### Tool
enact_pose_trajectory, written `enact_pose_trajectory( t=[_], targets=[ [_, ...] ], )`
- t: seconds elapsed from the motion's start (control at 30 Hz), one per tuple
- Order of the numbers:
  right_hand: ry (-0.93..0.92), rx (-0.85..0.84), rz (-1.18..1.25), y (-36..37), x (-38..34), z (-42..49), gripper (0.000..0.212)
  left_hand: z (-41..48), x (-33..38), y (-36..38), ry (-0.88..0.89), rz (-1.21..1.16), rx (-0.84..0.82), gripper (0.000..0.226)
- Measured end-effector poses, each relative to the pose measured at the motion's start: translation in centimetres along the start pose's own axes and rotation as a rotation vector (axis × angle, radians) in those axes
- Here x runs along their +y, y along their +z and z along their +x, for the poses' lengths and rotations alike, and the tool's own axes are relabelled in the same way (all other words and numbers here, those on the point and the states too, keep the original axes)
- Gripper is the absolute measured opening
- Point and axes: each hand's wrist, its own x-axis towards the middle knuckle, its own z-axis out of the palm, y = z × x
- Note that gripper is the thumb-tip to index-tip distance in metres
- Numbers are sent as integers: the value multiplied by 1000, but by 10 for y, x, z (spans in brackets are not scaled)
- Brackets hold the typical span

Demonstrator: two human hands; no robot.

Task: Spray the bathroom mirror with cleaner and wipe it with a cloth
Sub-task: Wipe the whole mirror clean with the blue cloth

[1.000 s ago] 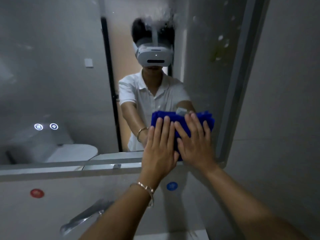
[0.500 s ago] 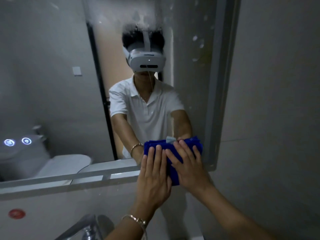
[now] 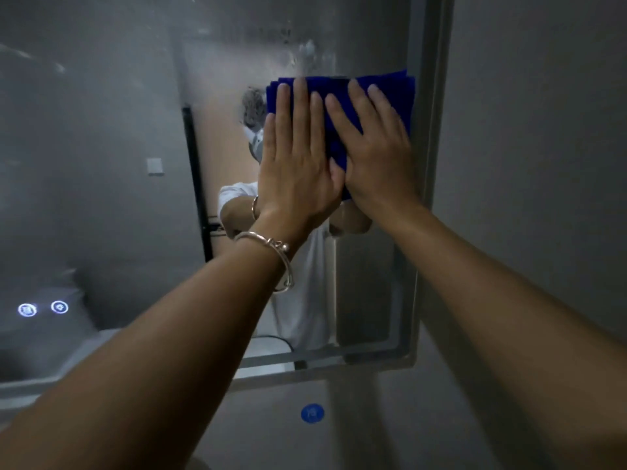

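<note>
A folded blue cloth [image 3: 383,86] lies flat against the bathroom mirror [image 3: 101,164], high up by its right frame. My left hand [image 3: 297,164], with a silver bracelet on the wrist, presses on the cloth's left half with straight fingers. My right hand [image 3: 378,147] presses on the right half beside it, fingers spread and straight. White spray streaks and droplets [image 3: 305,52] sit on the glass just above the cloth. No spray bottle is in view.
The mirror's grey frame [image 3: 431,164] runs down just right of the cloth, with a plain grey wall [image 3: 543,164] beyond. Two lit round touch buttons [image 3: 42,308] glow at the mirror's lower left. A blue round sticker [image 3: 312,413] sits on the wall below the mirror.
Both hands have slid the cloth up the mirror from near its bottom edge to the upper part by the right frame. The view has tilted upward with them.
</note>
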Motion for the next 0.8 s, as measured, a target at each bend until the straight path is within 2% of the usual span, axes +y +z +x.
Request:
enact_pose_trajectory(
  t=[0.1, 0.3, 0.53, 0.67, 0.8],
  targets=[
    [104, -76, 147, 5, -6, -22, 56, -13, -4, 10, 78, 42, 36, 68],
    [107, -14, 51, 21, -1, -81, 47, -58, 11, 32, 162, 2, 73, 64],
    [71, -52, -34, 30, 6, -182, 49, -143, 47, 68, 166, -92, 8, 61],
    [91, -100, -50, 32, 2, -256, 56, -203, 64, 93, 218, -74, -99, 65],
    [122, -129, -34, 35, -6, -300, 46, -244, 75, 112, 259, -84, -99, 63]
  ],
)
